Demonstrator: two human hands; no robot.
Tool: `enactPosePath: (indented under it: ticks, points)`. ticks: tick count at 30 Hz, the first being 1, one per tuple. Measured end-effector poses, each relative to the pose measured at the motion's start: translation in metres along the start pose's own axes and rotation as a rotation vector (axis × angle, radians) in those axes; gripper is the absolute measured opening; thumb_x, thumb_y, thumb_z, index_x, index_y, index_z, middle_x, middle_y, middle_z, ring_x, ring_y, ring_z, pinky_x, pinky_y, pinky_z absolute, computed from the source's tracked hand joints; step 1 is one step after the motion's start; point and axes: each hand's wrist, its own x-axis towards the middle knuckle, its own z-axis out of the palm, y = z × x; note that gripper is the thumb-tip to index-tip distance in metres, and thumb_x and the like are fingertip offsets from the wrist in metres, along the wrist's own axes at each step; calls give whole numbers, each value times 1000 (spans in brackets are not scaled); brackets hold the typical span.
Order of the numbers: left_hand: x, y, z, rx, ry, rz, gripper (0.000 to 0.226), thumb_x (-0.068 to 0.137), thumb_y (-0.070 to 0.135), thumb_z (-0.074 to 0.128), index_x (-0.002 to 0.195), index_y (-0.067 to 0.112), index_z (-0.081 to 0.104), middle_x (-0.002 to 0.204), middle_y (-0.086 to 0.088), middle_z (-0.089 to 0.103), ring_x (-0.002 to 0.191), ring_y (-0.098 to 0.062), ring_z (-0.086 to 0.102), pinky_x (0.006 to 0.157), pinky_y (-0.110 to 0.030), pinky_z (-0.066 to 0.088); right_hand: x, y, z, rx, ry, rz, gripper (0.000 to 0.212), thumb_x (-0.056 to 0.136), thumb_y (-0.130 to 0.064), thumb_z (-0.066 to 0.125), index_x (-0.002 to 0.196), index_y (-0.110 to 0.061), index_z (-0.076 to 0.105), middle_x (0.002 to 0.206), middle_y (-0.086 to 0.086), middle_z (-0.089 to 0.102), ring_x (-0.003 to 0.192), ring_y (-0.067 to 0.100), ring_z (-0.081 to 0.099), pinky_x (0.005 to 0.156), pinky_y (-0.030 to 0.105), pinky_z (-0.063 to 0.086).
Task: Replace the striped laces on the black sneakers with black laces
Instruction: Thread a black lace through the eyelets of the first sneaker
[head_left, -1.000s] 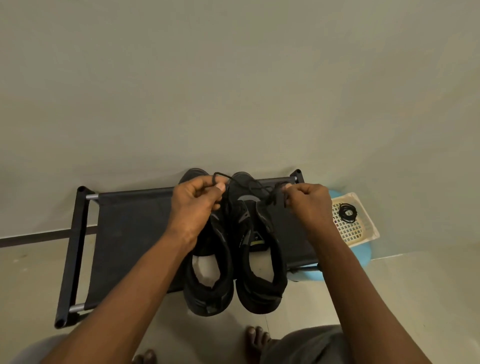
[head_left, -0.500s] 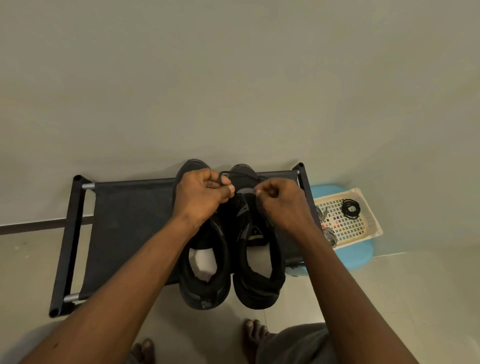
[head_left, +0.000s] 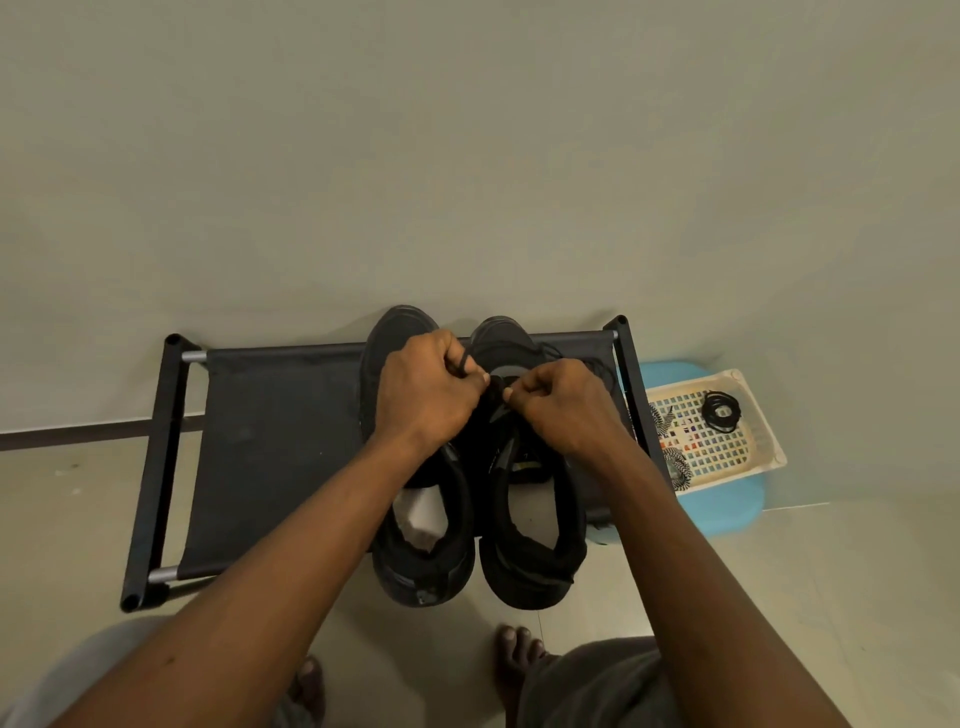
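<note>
My left hand and right hand pinch the black lace over the right-hand sneaker, mid-threading I judge; next comes an even, snug pull.

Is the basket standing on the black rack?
No, the basket stands on a blue stool beside the rack.

View: single wide-angle camera on the person's head | Position: above and just behind both forearms, near the work | Facing: forward and steeply down | Framing: left hand and right hand mid-frame over the bench, wall filling the upper half, floor and bare toes along the bottom
</note>
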Motion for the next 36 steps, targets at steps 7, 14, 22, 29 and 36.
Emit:
enactPosePath:
  ticks: [7,14,22,29,36]
  points:
    - [5,-3,7,25,5,-17,22,81,24,85,76,25,64,76,13,72,74,-7,69,74,-40,61,4,4,3,35,3,18,22,96,-22,68,75,-25,72,70,-10,68,72,11,68,64,26,52]
    - [4,-2,8,61,-25,14,21,80,26,87,76,29,67,71,12,69,72,-7,68,73,-40,61,8,5,6,67,-9,9,22,94,-21,69,73,-23,73,65,-4,68,64,15,64,69,36,57]
    - [9,-2,7,142,-121,113,9,86,28,84,82,25,77,72,10,69,70,-4,66,67,-31,59,9,8,10,-60,99,-99,19,86,-11,70,99,-24,71,79,-10,62,76,10,62,70,28,51]
    - [16,-8,1,94,-191,84,11,86,17,82,84,27,77,74,5,73,74,-11,74,79,-38,63,17,9,14,-67,137,-118,10,86,-20,78,90,-28,73,74,-12,61,72,8,60,67,25,46]
    - [15,-5,4,64,-186,58,15,85,20,85,80,25,71,71,4,72,71,-11,73,78,-39,63,14,7,15,-220,155,-218,6,92,-19,68,95,-23,70,80,-10,52,76,12,53,68,30,43]
